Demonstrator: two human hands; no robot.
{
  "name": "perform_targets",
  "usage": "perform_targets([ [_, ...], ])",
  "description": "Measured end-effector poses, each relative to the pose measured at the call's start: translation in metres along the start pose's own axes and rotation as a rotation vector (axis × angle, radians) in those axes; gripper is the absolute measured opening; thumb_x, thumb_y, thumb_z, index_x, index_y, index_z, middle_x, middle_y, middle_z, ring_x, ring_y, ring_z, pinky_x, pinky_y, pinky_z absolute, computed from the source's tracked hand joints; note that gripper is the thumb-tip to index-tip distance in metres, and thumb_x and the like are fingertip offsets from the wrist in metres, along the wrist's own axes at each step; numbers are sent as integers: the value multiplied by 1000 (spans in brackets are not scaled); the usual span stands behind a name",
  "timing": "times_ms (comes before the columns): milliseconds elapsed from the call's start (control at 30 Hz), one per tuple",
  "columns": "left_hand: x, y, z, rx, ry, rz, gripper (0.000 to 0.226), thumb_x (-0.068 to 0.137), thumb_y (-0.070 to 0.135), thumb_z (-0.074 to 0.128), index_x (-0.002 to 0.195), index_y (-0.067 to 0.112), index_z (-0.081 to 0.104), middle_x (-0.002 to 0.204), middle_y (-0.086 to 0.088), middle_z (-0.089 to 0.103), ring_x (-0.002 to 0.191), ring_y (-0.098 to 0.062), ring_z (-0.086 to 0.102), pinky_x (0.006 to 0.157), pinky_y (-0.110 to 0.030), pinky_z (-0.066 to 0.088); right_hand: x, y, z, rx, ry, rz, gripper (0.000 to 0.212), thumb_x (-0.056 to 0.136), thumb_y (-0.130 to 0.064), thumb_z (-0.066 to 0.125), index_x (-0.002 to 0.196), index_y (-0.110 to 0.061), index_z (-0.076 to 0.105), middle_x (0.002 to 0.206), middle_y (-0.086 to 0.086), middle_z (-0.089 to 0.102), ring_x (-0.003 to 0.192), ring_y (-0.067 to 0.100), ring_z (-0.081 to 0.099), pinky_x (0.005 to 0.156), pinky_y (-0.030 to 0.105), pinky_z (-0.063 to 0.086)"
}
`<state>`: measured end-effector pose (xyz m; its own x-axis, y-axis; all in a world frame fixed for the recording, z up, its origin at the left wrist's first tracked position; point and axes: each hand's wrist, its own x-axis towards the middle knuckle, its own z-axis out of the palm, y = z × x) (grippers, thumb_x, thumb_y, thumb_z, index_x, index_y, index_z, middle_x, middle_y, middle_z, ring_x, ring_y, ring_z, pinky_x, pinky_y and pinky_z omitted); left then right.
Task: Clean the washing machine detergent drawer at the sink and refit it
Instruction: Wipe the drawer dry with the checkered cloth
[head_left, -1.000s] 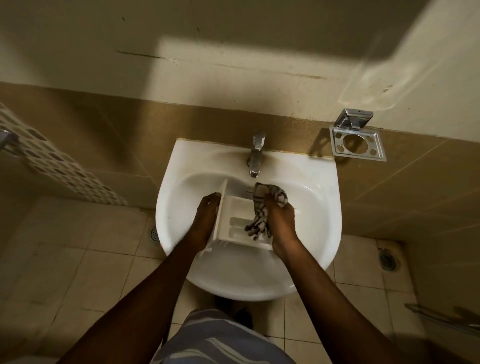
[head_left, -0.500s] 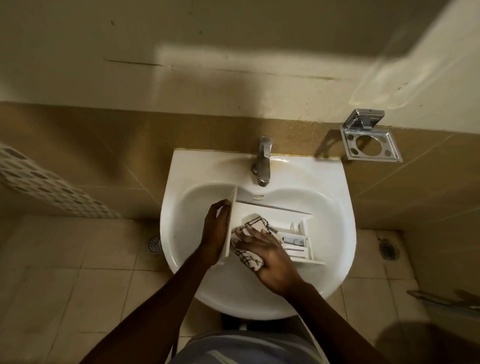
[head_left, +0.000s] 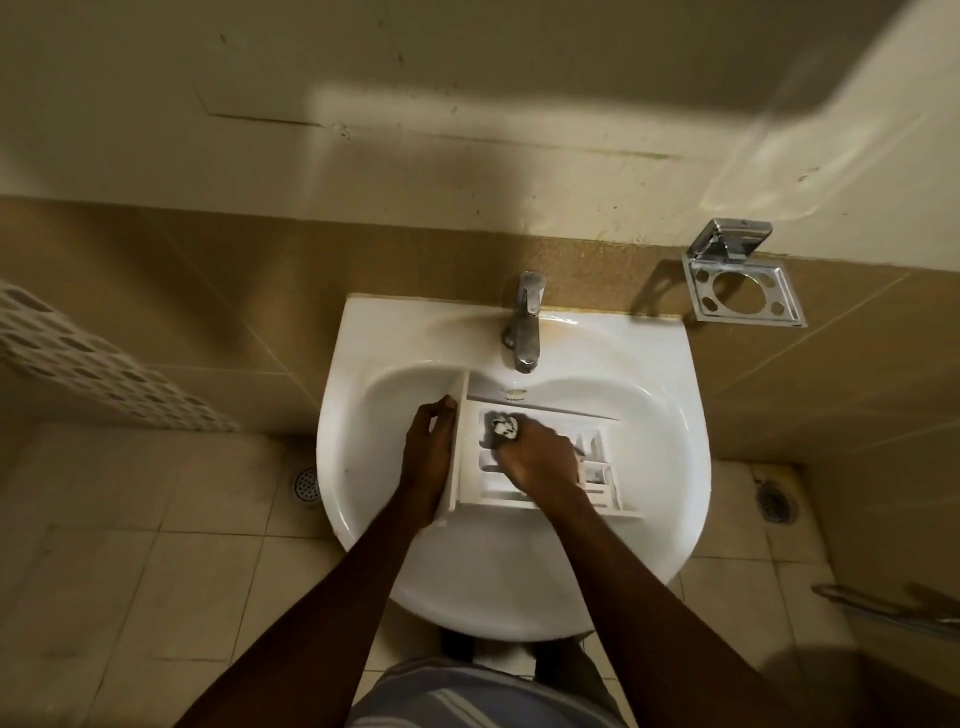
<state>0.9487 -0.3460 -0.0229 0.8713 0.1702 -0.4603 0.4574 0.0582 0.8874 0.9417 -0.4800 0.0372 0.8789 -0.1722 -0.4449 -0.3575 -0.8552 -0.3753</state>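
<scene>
White drawer (head_left: 600, 470) in sink (head_left: 649, 364) | left hand (head_left: 428, 447) grips its front | right hand (head_left: 540, 457) clutches cloth (head_left: 503, 427), mostly hidden

A white plastic detergent drawer (head_left: 550, 467) lies in the white ceramic wall-hung sink (head_left: 649, 415) below the chrome tap (head_left: 524, 322). The left hand (head_left: 428, 447) grips its front panel; the right hand (head_left: 540, 460) presses a bunched black-and-white checked cloth (head_left: 501, 428) into a compartment.

The right hand (head_left: 540, 460) covers the middle compartments of the detergent drawer (head_left: 598, 464) and most of the cloth (head_left: 503, 428) it grips. On the left, what may be a perforated basket (head_left: 78, 364) is cut off by the edge, as is a metal rail (head_left: 883, 608) near right.
</scene>
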Motion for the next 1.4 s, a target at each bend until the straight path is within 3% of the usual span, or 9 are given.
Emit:
perform_targets([
  [167,-5,-2,0,-38,21,43,41,86,60,59,114,32,67,114,-4,70,104,-24,67,92,-45,55,-2,26,-27,404,-188,-103,11,89,-37,66,79,-33,68,76,-10,69,62,4,60,61,24,51],
  [400,-6,2,2,-16,18,51,42,86,60,58,114,30,68,110,-2,72,102,-24,67,94,-51,55,9,33,-14,-132,-16,18,33,90,-42,47,107,-23,67,110,4,70,105,31,65,87,38,49],
  [633,-6,2,2,-18,14,20,31,96,50,57,108,24,69,102,-9,72,94,-29,69,81,-43,59,-19,22,-4,907,163,52,23,93,-36,61,93,-17,73,82,-5,72,76,12,66,69,26,50],
  [700,-4,0,1,-25,20,11,30,93,54,58,103,28,70,100,-7,73,94,-30,69,86,-51,58,-42,38,17,687,267,-250,17,90,-24,65,105,-21,73,101,-7,73,96,6,65,88,28,47],
  [800,-4,0,2,-9,30,14,31,94,52,58,104,26,70,100,-7,72,92,-26,68,89,-52,56,-63,65,42,189,292,-529,53,74,-12,61,126,-22,64,127,-5,64,124,13,51,112,31,30],
  [933,-7,2,2,-12,16,26,35,92,57,57,105,27,69,103,-5,71,95,-26,67,93,-53,54,-46,84,4,-109,319,-256,36,78,-33,54,110,-28,69,105,-2,71,108,23,56,91,37,38],
  [1067,-8,1,2,23,35,26,41,87,64,55,104,30,69,103,-4,72,96,-26,67,92,-54,54,-36,48,-4,-365,105,-23,39,87,-49,47,104,-21,68,106,5,69,116,25,50,97,42,31],
  [1267,-7,3,2,21,55,16,50,79,74,52,101,32,67,103,-3,71,98,-26,67,93,-54,54,-27,7,6,-85,-3,46,41,91,-49,44,98,-20,72,106,6,70,111,27,53,99,43,31],
  [1400,-8,2,1,21,49,22,47,80,72,54,100,32,68,103,-3,71,99,-26,67,94,-53,54,-30,27,2,402,-63,32,39,88,-54,52,75,-23,71,65,1,70,75,20,68,88,42,51],
])
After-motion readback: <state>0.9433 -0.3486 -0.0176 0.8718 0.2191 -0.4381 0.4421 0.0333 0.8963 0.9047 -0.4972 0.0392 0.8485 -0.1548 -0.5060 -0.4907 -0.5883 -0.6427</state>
